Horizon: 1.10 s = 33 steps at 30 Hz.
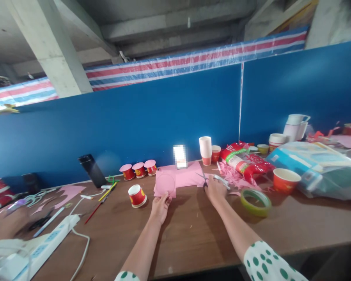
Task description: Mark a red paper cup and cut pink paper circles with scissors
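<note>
My left hand (161, 207) pinches the lower edge of a square of pink paper (165, 184) with a circle drawn on it. In my right hand (215, 190) is a pair of scissors (204, 179), blades pointing up and left, apart from the square. Larger pink sheets (190, 175) lie flat behind both hands. Left of my left hand a red and white paper cup (137, 196) stands upside down. Beyond it several red cups with pink paper discs on top (139, 170) stand in a row. Pink scraps (234, 177) are heaped to the right of my right hand.
Green tape (256, 203), an orange cup (286, 182), a red package (245, 160) and a plastic-wrapped pack (316, 168) stand right. Stacked cups (205, 150) stand at the back. On the left are a power strip (48, 246), pencils (101, 203), a black bottle (92, 170) and another person's hand (11, 222).
</note>
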{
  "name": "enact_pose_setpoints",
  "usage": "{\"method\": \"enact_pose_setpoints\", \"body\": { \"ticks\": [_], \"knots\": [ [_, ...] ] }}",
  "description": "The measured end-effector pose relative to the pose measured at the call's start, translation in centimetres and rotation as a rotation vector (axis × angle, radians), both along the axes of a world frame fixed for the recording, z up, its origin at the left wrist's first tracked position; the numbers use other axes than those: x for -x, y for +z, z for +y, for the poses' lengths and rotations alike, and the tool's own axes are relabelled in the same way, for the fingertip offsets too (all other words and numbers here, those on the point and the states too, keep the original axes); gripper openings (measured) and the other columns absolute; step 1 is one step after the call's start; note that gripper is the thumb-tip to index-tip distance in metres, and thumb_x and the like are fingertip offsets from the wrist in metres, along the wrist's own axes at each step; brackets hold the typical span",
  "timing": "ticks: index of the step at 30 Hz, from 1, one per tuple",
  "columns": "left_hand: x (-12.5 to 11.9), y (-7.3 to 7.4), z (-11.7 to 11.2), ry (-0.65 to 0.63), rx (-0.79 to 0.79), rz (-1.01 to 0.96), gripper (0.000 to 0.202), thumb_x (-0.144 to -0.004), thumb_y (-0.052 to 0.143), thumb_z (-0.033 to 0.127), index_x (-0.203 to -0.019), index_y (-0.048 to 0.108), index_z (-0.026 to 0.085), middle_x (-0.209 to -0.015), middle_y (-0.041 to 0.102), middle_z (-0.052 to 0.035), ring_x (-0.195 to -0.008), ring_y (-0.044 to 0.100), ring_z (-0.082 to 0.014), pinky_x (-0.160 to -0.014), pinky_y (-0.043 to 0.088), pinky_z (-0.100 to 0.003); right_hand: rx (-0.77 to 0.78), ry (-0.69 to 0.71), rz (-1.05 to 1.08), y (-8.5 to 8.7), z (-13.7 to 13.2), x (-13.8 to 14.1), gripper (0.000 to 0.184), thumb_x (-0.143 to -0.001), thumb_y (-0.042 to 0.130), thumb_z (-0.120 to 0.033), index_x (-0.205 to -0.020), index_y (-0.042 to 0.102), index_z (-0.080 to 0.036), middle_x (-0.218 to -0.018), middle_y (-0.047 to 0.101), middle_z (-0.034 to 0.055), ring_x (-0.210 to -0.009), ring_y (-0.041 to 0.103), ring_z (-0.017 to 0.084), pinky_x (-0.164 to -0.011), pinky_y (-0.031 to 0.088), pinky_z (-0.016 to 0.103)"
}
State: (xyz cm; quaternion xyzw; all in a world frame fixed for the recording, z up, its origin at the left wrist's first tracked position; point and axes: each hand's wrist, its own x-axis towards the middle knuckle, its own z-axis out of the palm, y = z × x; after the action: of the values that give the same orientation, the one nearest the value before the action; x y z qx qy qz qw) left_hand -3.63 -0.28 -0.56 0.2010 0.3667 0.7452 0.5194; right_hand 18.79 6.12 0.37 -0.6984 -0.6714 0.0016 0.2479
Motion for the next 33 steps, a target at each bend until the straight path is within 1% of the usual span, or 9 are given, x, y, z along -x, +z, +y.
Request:
{"method": "enact_pose_setpoints", "body": {
  "ticks": [2,4,7,9,13,17,19,22,33],
  "knots": [
    [0.0,0.0,0.0,-0.002,-0.001,-0.003,0.01,-0.064,0.068,0.003,-0.071,0.062,0.009,-0.067,0.064,-0.0031,-0.057,0.059,-0.0079,-0.053,0.051,-0.017,-0.027,-0.032,0.001,0.2,0.0,-0.2,0.042,-0.078,0.052,-0.026,-0.118,0.042,-0.017,-0.104,0.058,0.0146,-0.103,0.048,0.031,-0.08,0.034,0.04],
    [0.0,0.0,0.0,-0.005,-0.003,-0.004,0.011,-0.063,0.068,0.003,-0.071,0.062,0.009,-0.067,0.064,-0.0029,-0.057,0.059,-0.008,-0.053,0.051,-0.017,-0.092,0.003,0.037,0.4,0.0,-0.2,0.046,-0.079,0.049,-0.024,-0.124,0.037,-0.017,-0.112,0.054,0.0146,-0.108,0.044,0.03,-0.085,0.033,0.04],
    [0.0,-0.1,0.0,-0.005,-0.006,-0.005,0.012,-0.062,0.069,0.004,-0.071,0.062,0.008,-0.067,0.064,-0.0029,-0.057,0.059,-0.0085,-0.053,0.051,-0.017,-0.176,0.199,0.145,0.5,-0.3,0.4,0.046,-0.079,0.048,-0.022,-0.123,0.038,-0.013,-0.116,0.052,0.0146,-0.111,0.042,0.028,-0.09,0.031,0.037],
    [0.0,-0.1,0.0,-0.006,-0.007,-0.006,0.014,-0.062,0.07,0.005,-0.072,0.062,0.008,-0.068,0.064,-0.0031,-0.058,0.059,-0.0086,-0.052,0.051,-0.017,-0.175,0.319,0.172,0.3,-0.6,1.2,0.044,-0.078,0.049,-0.023,-0.121,0.041,-0.013,-0.115,0.054,0.0122,-0.11,0.044,0.026,-0.091,0.032,0.034],
    [0.0,0.0,0.0,-0.011,-0.002,-0.007,0.015,-0.061,0.07,0.005,-0.073,0.062,0.009,-0.068,0.064,-0.0031,-0.057,0.059,-0.0088,-0.053,0.051,-0.017,-0.121,0.447,0.178,-0.2,-1.6,2.7,0.039,-0.073,0.058,-0.027,-0.11,0.049,-0.02,-0.099,0.063,0.0043,-0.093,0.055,0.021,-0.077,0.038,0.027],
    [-0.1,0.0,-0.1,-0.014,0.001,-0.002,0.014,-0.061,0.07,0.005,-0.072,0.062,0.009,-0.066,0.064,-0.0028,-0.057,0.059,-0.0085,-0.053,0.05,-0.017,-0.073,0.428,0.199,-0.4,-1.9,2.8,0.017,-0.076,0.055,-0.029,-0.092,0.054,-0.023,-0.075,0.065,-0.0008,-0.069,0.059,0.017,-0.059,0.034,0.022],
    [-0.1,0.0,-0.1,-0.016,0.0,0.003,0.014,-0.061,0.071,0.006,-0.071,0.062,0.01,-0.067,0.064,-0.0029,-0.058,0.059,-0.0085,-0.053,0.05,-0.017,-0.064,0.404,0.21,-0.5,-1.7,2.5,0.009,-0.076,0.055,-0.029,-0.082,0.056,-0.022,-0.069,0.064,-0.0009,-0.064,0.058,0.017,-0.056,0.031,0.022],
    [-0.1,0.0,-0.1,-0.017,-0.001,0.011,0.013,-0.061,0.071,0.007,-0.07,0.062,0.009,-0.067,0.064,-0.0035,-0.059,0.059,-0.009,-0.055,0.05,-0.017,-0.066,0.389,0.237,-0.6,-1.3,2.2,0.009,-0.075,0.057,-0.03,-0.073,0.056,-0.022,-0.066,0.064,-0.0003,-0.063,0.058,0.017,-0.055,0.031,0.022],
    [-0.2,0.1,-0.2,-0.016,0.006,0.016,0.012,-0.06,0.072,0.009,-0.067,0.062,0.009,-0.066,0.064,-0.0032,-0.058,0.059,-0.0086,-0.056,0.05,-0.018,-0.081,0.424,0.357,-1.8,-0.3,2.4,0.012,-0.073,0.054,-0.03,-0.081,0.053,-0.02,-0.07,0.065,0.0009,-0.064,0.061,0.018,-0.056,0.038,0.023]
  ]
}}
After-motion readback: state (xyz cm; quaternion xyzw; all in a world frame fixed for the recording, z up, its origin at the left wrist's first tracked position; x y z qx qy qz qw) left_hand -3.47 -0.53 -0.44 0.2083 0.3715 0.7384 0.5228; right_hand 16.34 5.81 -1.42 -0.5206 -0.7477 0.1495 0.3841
